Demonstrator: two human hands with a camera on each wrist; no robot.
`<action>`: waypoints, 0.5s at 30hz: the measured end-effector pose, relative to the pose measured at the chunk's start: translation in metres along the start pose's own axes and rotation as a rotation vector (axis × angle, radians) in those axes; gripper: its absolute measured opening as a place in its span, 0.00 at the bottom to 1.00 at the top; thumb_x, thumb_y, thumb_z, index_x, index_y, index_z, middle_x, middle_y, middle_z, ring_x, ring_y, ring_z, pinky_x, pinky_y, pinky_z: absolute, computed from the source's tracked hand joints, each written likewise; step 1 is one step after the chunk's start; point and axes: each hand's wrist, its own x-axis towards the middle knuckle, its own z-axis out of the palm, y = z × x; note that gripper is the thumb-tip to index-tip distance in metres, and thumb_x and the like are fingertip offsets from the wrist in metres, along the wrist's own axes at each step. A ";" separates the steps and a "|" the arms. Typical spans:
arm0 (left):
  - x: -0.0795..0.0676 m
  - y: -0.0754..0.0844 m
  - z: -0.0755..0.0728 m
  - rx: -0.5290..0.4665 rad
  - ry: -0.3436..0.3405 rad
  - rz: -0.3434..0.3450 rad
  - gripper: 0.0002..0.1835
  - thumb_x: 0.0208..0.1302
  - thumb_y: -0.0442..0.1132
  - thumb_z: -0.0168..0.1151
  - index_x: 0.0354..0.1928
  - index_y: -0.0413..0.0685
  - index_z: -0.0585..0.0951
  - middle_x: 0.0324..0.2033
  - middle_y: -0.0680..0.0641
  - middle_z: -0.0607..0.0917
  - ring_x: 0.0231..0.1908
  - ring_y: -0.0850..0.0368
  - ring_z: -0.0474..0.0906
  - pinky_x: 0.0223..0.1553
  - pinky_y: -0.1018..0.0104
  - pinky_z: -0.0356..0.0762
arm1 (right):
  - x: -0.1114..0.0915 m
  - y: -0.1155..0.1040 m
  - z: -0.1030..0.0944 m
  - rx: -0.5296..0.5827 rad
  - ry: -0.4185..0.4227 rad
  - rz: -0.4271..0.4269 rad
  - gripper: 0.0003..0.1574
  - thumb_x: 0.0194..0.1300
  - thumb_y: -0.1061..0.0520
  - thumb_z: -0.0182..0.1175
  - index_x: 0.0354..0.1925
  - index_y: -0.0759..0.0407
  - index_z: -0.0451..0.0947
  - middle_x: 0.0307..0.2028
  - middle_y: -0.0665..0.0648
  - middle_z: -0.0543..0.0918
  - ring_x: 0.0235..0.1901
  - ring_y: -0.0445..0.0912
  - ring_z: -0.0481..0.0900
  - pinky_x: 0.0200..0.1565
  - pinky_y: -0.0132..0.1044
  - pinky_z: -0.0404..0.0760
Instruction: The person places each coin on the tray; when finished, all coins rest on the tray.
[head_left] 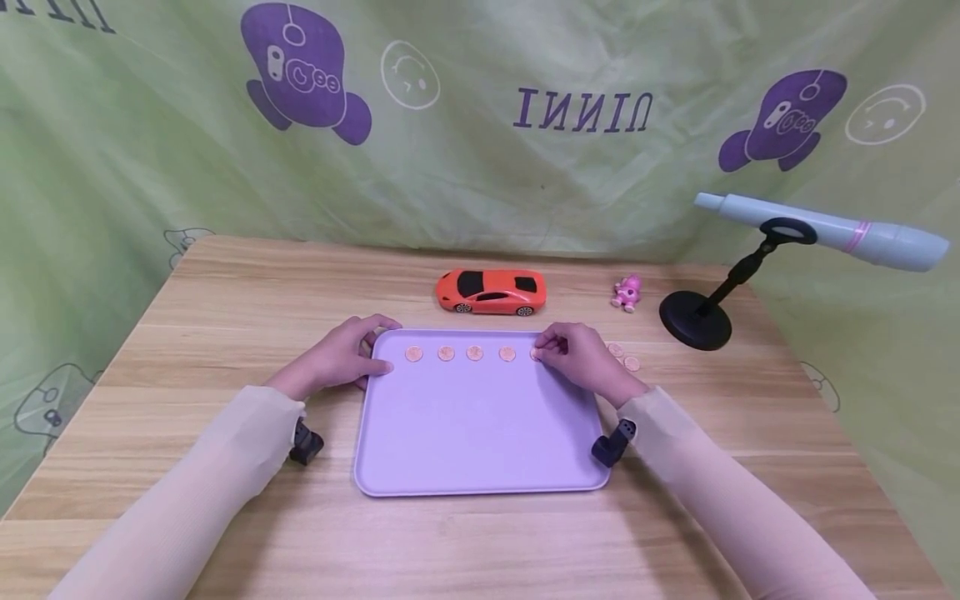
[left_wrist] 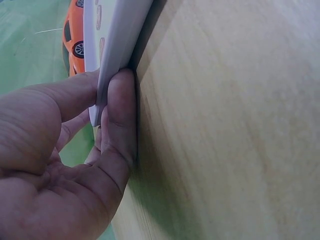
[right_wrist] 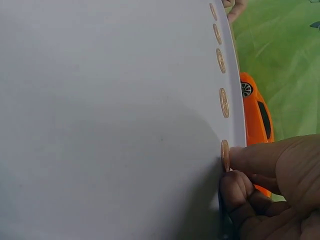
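Note:
A light purple tray point(head_left: 480, 433) lies on the wooden table, with a row of copper-coloured coins point(head_left: 475, 353) along its far edge. My left hand point(head_left: 341, 354) grips the tray's far left corner. In the left wrist view its thumb point(left_wrist: 80, 95) lies over the rim and a finger point(left_wrist: 121, 100) goes under it. At the far right corner, my right hand point(head_left: 581, 358) pinches the rightmost coin point(right_wrist: 225, 155) of the row by its edge, between thumb and fingertip. That coin sits at the tray's surface, in line with the others.
More coins point(head_left: 632, 363) lie on the table right of the tray. Behind the tray stands an orange toy car point(head_left: 491, 292), with a small pink figurine point(head_left: 626, 292) to its right. A light blue microphone point(head_left: 825, 232) rests on a black stand point(head_left: 696, 320) at the far right.

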 end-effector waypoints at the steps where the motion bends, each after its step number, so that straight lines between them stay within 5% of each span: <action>1: 0.000 0.000 0.000 0.000 0.001 0.000 0.32 0.69 0.28 0.66 0.73 0.40 0.69 0.47 0.34 0.74 0.32 0.55 0.81 0.28 0.65 0.88 | -0.001 0.000 -0.001 -0.004 0.003 0.007 0.08 0.70 0.63 0.67 0.45 0.66 0.86 0.38 0.62 0.89 0.38 0.48 0.84 0.43 0.33 0.83; 15: 0.000 0.001 0.000 0.000 0.007 0.010 0.32 0.68 0.27 0.66 0.72 0.39 0.69 0.46 0.34 0.75 0.31 0.55 0.81 0.27 0.65 0.88 | -0.026 0.029 -0.033 0.077 0.118 0.039 0.12 0.75 0.59 0.61 0.51 0.65 0.84 0.42 0.65 0.88 0.38 0.48 0.82 0.35 0.27 0.83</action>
